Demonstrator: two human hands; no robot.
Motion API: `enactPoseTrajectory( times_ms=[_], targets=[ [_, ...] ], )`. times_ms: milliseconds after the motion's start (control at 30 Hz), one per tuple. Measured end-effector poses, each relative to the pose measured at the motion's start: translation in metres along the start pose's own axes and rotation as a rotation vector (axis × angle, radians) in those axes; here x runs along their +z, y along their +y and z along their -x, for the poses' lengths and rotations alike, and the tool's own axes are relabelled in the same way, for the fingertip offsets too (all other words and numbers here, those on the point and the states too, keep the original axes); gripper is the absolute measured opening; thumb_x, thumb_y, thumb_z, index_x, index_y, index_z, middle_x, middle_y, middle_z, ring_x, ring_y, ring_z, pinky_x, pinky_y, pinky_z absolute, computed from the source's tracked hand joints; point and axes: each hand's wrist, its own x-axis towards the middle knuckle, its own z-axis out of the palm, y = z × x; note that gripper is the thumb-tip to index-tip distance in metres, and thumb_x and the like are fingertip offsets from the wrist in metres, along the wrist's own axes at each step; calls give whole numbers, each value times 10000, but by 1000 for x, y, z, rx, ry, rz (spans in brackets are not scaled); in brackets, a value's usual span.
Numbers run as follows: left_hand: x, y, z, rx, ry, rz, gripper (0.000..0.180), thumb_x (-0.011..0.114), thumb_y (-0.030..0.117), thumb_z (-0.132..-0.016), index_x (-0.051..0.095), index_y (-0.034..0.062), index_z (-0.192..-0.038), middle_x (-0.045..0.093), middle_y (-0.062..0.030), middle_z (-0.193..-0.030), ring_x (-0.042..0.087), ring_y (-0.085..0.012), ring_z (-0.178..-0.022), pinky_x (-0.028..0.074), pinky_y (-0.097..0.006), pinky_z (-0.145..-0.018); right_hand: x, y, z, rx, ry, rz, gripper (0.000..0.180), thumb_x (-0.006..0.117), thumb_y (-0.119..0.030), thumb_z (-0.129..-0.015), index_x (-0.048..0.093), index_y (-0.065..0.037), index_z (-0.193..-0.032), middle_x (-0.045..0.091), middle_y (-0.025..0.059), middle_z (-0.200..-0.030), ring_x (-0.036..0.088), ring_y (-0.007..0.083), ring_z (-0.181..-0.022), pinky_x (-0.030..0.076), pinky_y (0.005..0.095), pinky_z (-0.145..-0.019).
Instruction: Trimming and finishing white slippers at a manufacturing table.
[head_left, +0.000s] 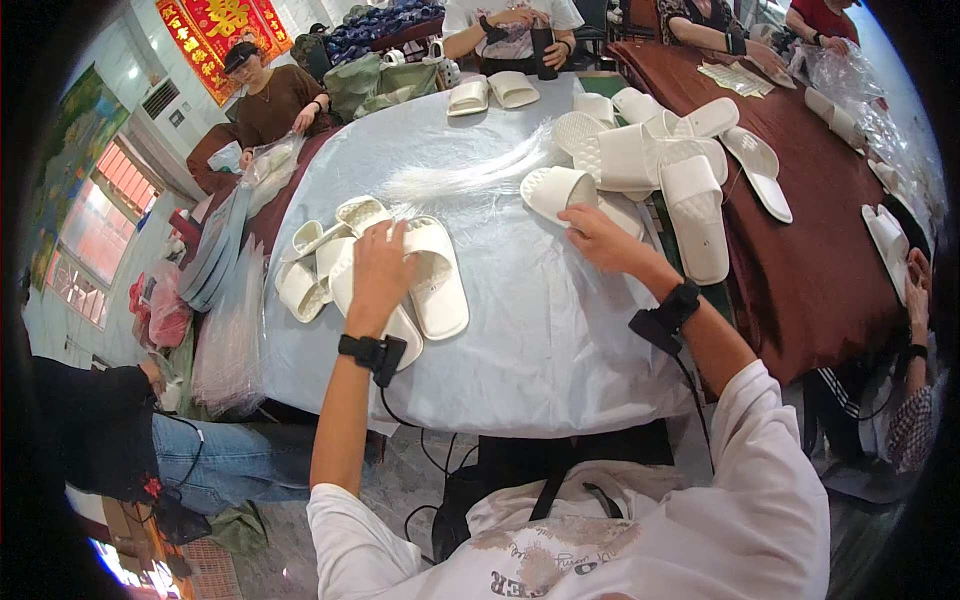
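Observation:
My left hand [383, 270] is bent over a small pile of white slide slippers on the left of the table, its fingers closed at the straps of the nearest pair. One slipper of that pair [440, 290] lies just right of the hand, sole down with its toe strap up. My right hand [598, 238] pinches the edge of a white slipper [545, 192], whose quilted insole shows. That slipper lies at the left end of a larger heap of white slippers [692, 205]. The palms and the undersides of both hands are hidden.
A pale plastic sheet [530, 330] covers my table. Clear plastic bags [470, 175] lie across its middle, with more hanging at the left edge [235, 340]. A pair of slippers [490, 93] stands at the far side. A brown-covered table [800, 270] adjoins on the right. Several people work around.

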Motion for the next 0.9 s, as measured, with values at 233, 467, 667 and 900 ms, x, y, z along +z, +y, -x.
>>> enactPoseTrajectory(
  times_ms=[233, 467, 667, 900],
  targets=[
    [-17, 100, -26, 59, -101, 693, 658, 671, 398, -962, 502, -34, -1430, 565, -242, -1331, 542, -415, -1256, 423, -458, -1087, 0, -82, 30, -76, 88, -595, 602, 399, 160, -891, 499, -10, -1459, 530, 184, -1408, 605, 263, -1173, 469, 347, -999],
    [24, 112, -37, -218, -295, 852, 920, 758, 573, -863, 451, -45, -1472, 509, -267, -1286, 580, -341, -1159, 475, -392, -1027, -1, -81, 53, -313, -6, -432, 564, 451, 119, -890, 524, -5, -1434, 593, 181, -1371, 624, 306, -1157, 475, 383, -998],
    [42, 111, -21, -218, -345, 849, 873, 871, 434, -747, 494, -34, -1379, 469, -219, -1249, 580, -314, -1098, 529, -374, -934, -44, -57, 23, 92, -283, -416, 325, 579, -25, -943, 645, -4, -1261, 699, 167, -1175, 645, 330, -1108, 472, 441, -988],
    [15, 123, -8, -235, -166, 829, 834, 884, 357, -715, 482, -32, -1335, 448, -195, -1251, 583, -287, -1061, 552, -369, -893, -22, 11, 25, 325, 225, 618, 440, 710, -205, -905, 520, 37, -1220, 529, 249, -1286, 555, 410, -1144, 506, 498, -934]
  ],
)
